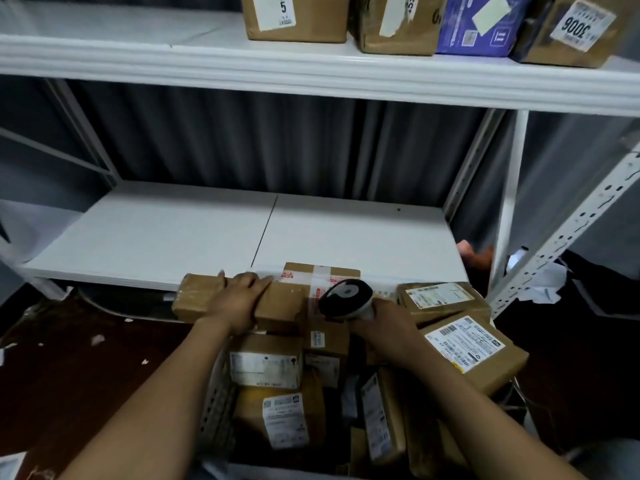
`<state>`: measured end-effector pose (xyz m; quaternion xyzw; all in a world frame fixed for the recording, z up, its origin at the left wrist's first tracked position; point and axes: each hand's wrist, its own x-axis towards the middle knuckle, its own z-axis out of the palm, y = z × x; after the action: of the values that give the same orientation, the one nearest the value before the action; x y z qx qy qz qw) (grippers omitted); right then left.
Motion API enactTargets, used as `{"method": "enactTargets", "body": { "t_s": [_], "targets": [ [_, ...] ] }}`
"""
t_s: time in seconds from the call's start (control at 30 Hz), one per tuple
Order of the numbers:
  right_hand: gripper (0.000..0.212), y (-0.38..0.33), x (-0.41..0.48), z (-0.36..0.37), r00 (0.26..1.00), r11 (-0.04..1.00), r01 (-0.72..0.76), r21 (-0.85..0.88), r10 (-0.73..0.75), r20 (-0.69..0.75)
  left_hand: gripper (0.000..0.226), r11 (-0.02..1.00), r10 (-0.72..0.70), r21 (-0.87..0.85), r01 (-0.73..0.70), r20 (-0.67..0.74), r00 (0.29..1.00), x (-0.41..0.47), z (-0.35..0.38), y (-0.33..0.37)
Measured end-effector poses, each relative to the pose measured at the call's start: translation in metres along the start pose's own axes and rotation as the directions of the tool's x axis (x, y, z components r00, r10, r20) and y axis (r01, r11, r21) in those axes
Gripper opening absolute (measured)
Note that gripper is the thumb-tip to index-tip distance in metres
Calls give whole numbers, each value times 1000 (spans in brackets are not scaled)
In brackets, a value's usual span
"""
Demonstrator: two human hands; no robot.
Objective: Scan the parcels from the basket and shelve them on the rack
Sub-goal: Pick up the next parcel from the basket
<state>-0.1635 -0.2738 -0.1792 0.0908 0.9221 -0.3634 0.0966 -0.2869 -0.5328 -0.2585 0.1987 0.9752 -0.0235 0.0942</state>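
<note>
A white perforated basket in front of me is piled with several brown cardboard parcels. My left hand lies over a long brown parcel at the top of the pile, fingers wrapped over its far edge. My right hand grips the handle of a black and white barcode scanner, whose head points at a taped parcel behind it. The white rack's lower shelf stretches bare beyond the basket.
The upper shelf carries brown boxes with number labels and a purple packet. A perforated rack upright slants at the right. Crumpled paper lies behind it. Dark floor with paper scraps spreads to the left.
</note>
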Motion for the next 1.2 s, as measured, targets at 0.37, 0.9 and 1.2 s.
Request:
{"method": "enactTargets", "body": {
  "t_s": [0.37, 0.9, 1.2],
  "targets": [
    [8, 2, -58, -47, 973, 832, 92, 546, 40, -226, 87, 330, -424, -932, -150, -288, 859, -97, -85, 87],
    [18, -3, -93, -58, 995, 723, 58, 689, 15, -99, 32, -10, -281, -998, -62, -57, 958, -118, -44, 162],
    [18, -6, -82, -51, 980, 696, 57, 716, 96, -171, 121, 171, 184, -984, -43, -11, 983, -122, -32, 152]
  ]
}}
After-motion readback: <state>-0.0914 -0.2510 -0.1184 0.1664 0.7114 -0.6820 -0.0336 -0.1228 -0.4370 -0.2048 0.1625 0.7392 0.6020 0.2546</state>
